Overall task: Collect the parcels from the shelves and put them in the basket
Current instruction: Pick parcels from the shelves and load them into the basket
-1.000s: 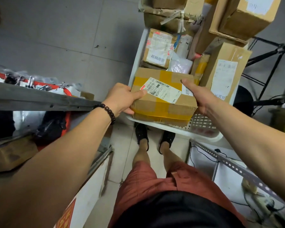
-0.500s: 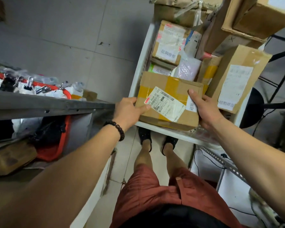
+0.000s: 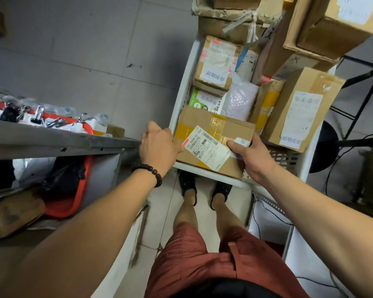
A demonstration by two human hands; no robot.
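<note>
The box [image 3: 211, 136] sits lower now, inside the basket's [image 3: 181, 97] near edge. The left hand [image 3: 157, 145] and right hand [image 3: 254, 158] grip its ends, so release seems next.

The one head view looks steeply down from above, facing forward over the person's shoes [image 3: 187, 183] toward the white basket [image 3: 182, 97]. The basket is near, just past the shoes, filling the upper right of the view; a metal shelf [image 3: 52, 140] runs left of the basket, tiled floor [image 3: 84, 50] beyond it.
</note>
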